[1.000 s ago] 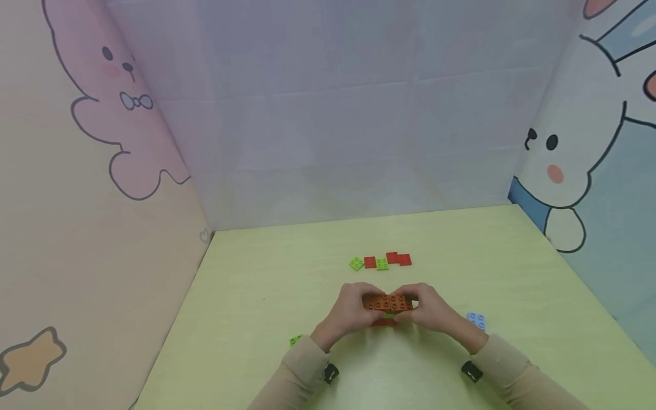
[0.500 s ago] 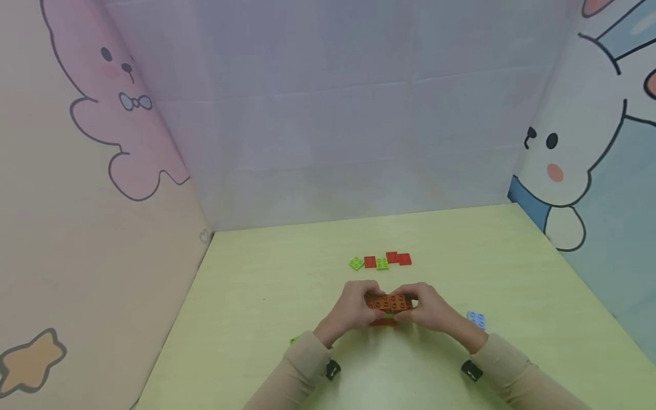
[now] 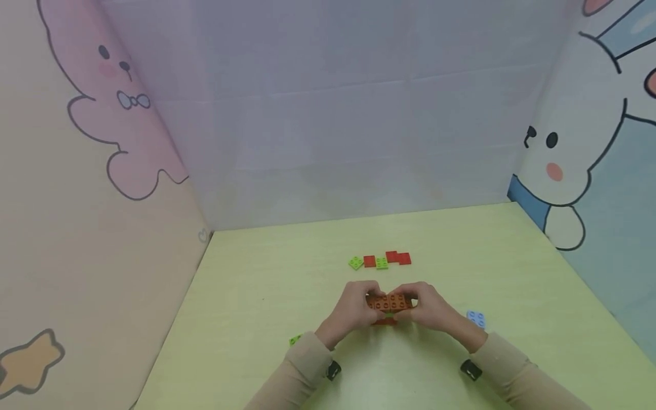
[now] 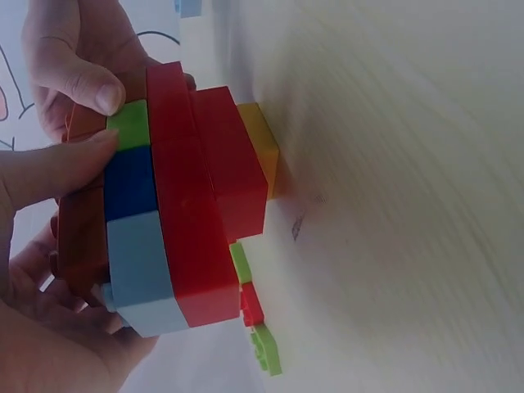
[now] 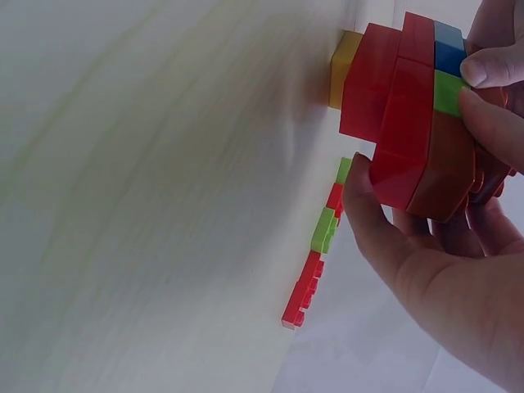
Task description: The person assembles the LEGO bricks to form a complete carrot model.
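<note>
Both hands hold one stack of toy building bricks (image 3: 390,303) over the middle of the table. Brown bricks (image 3: 397,302) with studs up top it. Below them, in the left wrist view, come a green brick (image 4: 129,125), a dark blue brick (image 4: 131,182) and a light blue brick (image 4: 146,266). Long red bricks (image 4: 190,221) lie under that row, and a yellow brick (image 4: 260,151) is lowest. My left hand (image 3: 353,307) grips the left end, thumb on the near side. The right end is gripped by my right hand (image 3: 429,307); both thumbs meet near the green brick.
Beyond the hands, a row of loose bricks lies on the table (image 3: 266,262): green (image 3: 356,262) and red (image 3: 404,258) ones. A light blue brick (image 3: 475,319) is right of the right hand. One green brick (image 3: 294,340) is partly covered by the left sleeve (image 3: 307,356).
My left hand has shifted slightly right along the brick stack, toward my right hand. The right hand and the loose bricks stay about where they were.
</note>
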A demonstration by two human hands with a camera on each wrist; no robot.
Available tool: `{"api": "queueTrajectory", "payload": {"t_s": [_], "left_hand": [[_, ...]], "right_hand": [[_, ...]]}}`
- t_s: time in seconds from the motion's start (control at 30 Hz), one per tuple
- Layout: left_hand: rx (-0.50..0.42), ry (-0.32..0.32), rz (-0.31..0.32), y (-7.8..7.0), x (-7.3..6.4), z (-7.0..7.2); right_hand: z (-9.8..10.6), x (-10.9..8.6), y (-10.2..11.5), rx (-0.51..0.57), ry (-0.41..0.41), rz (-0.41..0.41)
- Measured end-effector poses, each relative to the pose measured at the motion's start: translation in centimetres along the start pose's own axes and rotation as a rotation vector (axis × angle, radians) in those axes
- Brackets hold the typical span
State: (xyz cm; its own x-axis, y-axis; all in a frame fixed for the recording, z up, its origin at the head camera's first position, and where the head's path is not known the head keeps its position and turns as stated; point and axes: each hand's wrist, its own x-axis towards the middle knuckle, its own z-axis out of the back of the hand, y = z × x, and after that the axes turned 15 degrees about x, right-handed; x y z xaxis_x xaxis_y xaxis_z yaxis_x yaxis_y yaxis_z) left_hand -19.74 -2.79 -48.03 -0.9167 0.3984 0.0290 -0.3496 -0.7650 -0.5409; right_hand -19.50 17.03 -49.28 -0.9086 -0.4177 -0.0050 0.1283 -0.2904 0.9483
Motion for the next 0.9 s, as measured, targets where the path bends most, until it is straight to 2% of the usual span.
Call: {"api": "queueTrajectory", "payload": {"t_s": [0.17, 0.57, 0.9], "left_hand": [[0.005, -0.005, 0.019, -0.2, 0.1, -0.1], [0.001, 0.04, -0.014, 0.6, 0.2, 0.1], [0.148, -0.015, -0.027, 1.2, -0.7, 0.6]], "right_hand": [[0.0, -0.1, 0.0, 0.004, -0.012, -0.003], [-0.3, -0.1, -1.0, 0.038, -0.014, -0.027], [-0.3, 0.0, -1.3, 0.038, -0.036, -0.039]]}}
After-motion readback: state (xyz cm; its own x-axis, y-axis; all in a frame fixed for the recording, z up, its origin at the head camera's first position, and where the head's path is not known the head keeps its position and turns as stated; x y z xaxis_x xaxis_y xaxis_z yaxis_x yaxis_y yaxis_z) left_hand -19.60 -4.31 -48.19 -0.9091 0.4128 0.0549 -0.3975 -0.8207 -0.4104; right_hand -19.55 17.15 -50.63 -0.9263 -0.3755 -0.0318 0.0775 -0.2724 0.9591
